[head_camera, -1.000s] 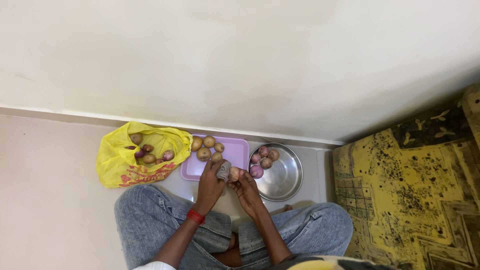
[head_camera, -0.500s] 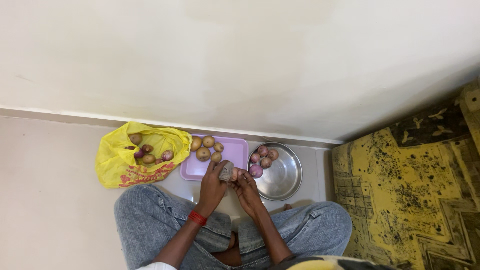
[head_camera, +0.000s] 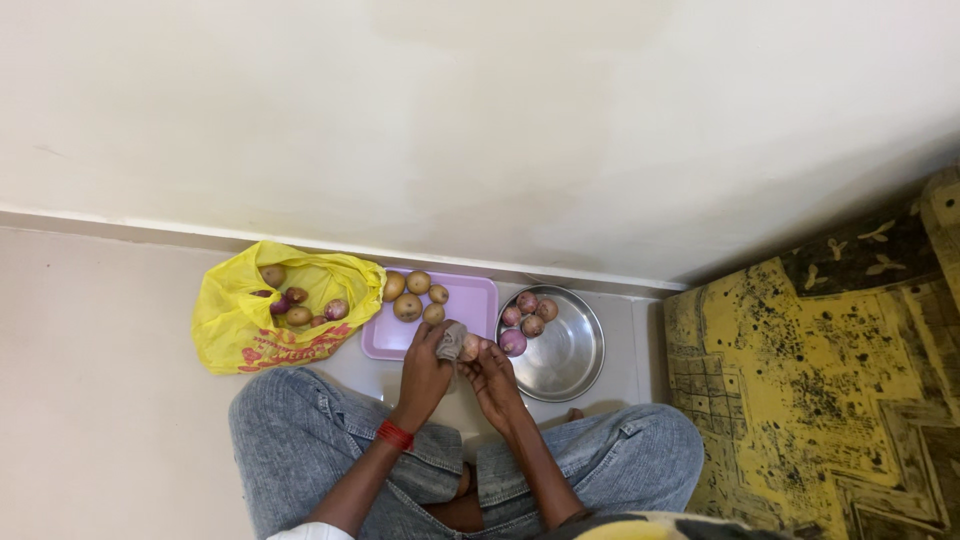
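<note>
While your two hands meet over the floor between your knees, your left hand (head_camera: 424, 372) closes round a small grey cloth (head_camera: 449, 341) and presses it against a pale potato (head_camera: 469, 347), which your right hand (head_camera: 493, 378) grips from the other side with its fingers curled about it. The potato sits up off the floor, just in front of the steel bowl's near rim. Against a second ago very little has shifted: the cloth has slid a touch lower over the potato and your fingers have closed in nearer each other, so the rubbing looks to be going on rather than done, and the potato has not been set down anywhere.

Just beyond your left hand lies a lilac tray (head_camera: 470, 300) on the floor holding four potatoes at its far left corner. To its right, touching or nearly so, the steel bowl (head_camera: 575, 365) holds a few reddish onions at its left side. Left of the tray, a yellow plastic bag (head_camera: 240, 335) lies open with more potatoes and onions inside. A red band (head_camera: 392, 434) circles your left wrist.
</note>
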